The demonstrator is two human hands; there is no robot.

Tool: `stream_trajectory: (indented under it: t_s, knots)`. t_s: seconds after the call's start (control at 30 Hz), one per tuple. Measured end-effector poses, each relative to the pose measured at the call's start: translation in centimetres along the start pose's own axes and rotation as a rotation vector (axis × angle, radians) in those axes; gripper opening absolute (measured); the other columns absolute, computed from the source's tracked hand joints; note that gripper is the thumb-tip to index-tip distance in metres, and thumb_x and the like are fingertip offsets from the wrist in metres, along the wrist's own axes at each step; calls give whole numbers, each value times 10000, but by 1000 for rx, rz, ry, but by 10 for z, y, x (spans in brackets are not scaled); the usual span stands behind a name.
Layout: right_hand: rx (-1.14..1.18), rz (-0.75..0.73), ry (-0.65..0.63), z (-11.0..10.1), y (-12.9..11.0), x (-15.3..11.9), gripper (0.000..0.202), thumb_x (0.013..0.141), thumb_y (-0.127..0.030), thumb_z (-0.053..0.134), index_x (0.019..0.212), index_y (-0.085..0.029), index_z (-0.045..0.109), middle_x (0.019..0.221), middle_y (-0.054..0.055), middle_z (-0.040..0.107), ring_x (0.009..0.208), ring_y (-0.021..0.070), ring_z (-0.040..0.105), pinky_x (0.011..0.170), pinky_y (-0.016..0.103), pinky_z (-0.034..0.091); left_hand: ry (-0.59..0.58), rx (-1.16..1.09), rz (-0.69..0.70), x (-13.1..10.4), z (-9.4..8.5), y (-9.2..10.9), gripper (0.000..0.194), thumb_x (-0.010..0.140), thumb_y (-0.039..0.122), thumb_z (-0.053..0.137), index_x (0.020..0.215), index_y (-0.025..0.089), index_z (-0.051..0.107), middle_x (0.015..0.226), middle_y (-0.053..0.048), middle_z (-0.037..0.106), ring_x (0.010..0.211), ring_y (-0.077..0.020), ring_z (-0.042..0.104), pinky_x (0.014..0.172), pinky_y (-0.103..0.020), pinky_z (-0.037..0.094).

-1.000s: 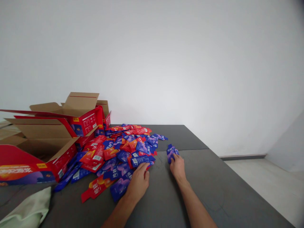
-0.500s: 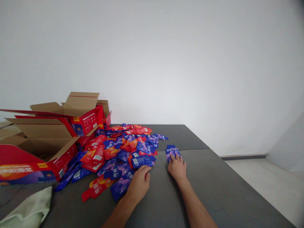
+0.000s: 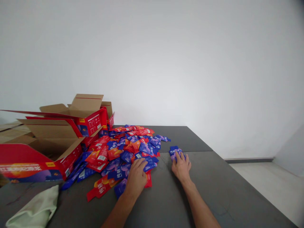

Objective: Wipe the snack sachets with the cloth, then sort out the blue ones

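My left hand (image 3: 136,177) is at the near right side of a heap of flat packets. Its curled fingers close on a blue packet with purple print (image 3: 151,163); the thumb's hold is partly hidden. Beneath that hand a red packet (image 3: 148,180) sticks out. To the right, my right hand (image 3: 181,167) rests with fingers spread over another blue packet (image 3: 174,151), which lies flat on the dark table apart from the heap. Whether more packets lie under that one, I cannot tell. Near my left wrist lies a red and orange packet (image 3: 101,187).
Open red cardboard boxes (image 3: 71,157) with brown flaps stand left of the heap, some behind others. A pale green cloth (image 3: 39,207) lies at the near left. The dark table (image 3: 209,190) ends against a white wall (image 3: 166,63), and its right edge drops toward a pale floor.
My left hand has moved forward onto the blue packet, and a red packet now shows beside it. My right hand stays on its packet, its fingers spread wider. The view has shifted slightly.
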State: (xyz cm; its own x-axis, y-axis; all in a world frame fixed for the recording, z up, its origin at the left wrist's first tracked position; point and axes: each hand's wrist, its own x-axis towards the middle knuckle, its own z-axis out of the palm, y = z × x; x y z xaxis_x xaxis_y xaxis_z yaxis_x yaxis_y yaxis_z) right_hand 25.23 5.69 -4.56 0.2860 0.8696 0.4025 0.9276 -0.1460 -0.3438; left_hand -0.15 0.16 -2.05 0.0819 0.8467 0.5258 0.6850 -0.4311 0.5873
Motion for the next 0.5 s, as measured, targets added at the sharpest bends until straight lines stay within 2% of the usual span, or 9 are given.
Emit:
stream_trajectory:
  t_s: [0.1, 0.2, 0.23, 0.4, 0.5]
  knots:
    - [132, -219, 24, 1, -21, -14, 477, 890, -221, 471, 1348, -192, 604, 1452, 125, 515, 1416, 339, 320, 1133, 528, 296, -37, 106, -48, 1, 2, -15, 648, 663, -12, 496, 1256, 182, 668, 1378, -108, 600, 1350, -286, 461, 1165, -452, 344]
    - [270, -461, -50, 3, -43, -33, 469, 863, -164, 477, 1302, -203, 640, 1378, 112, 582, 1350, 299, 423, 1150, 523, 294, -78, 138, -94, 2, 5, -20, 633, 688, -11, 477, 1265, 169, 664, 1370, -125, 607, 1333, -274, 486, 1148, -432, 365]
    - [302, -498, -66, 3, -50, -39, 467, 861, -160, 480, 1296, -202, 643, 1379, 113, 585, 1337, 300, 437, 1145, 527, 304, -84, 141, -102, 2, 5, -19, 614, 702, -14, 462, 1250, 165, 673, 1343, -129, 625, 1311, -268, 506, 1136, -429, 379]
    - [432, -518, -117, -3, -66, -54, 484, 839, -145, 503, 1302, -177, 640, 1352, 128, 608, 1319, 309, 456, 1127, 509, 359, -77, 119, -89, 8, 1, -15, 523, 767, -15, 422, 1183, 143, 697, 1244, -133, 682, 1219, -248, 571, 1090, -408, 418]
    - [545, -503, -92, -7, -66, -52, 517, 877, -178, 485, 1389, -166, 557, 1384, 134, 583, 1299, 291, 488, 1125, 509, 372, -26, 67, -128, 11, -8, -13, 444, 833, 44, 415, 1160, 143, 698, 1194, -140, 705, 1165, -254, 612, 1067, -414, 434]
